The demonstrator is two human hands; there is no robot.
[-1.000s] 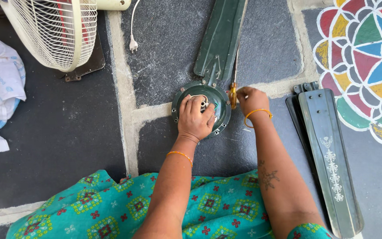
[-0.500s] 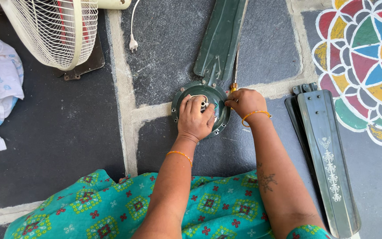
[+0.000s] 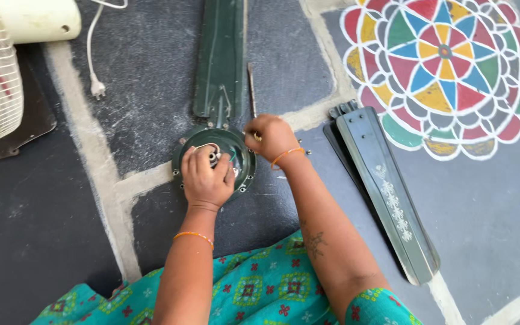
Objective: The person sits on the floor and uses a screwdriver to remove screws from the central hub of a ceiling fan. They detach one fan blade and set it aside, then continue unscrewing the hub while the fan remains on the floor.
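Both hands work at the round green fan motor (image 3: 239, 157) on the stone floor, with one blade (image 3: 219, 57) attached and pointing away from me. My left hand (image 3: 207, 178) lies palm-down over the hub, fingers curled loosely around the white wires at its centre, pinning the housing so it cannot turn. My right hand (image 3: 272, 137) is closed in a fist at the rim beside the screwdriver (image 3: 251, 89), wrist bent inward. Loose blades (image 3: 386, 186) lie stacked to my right.
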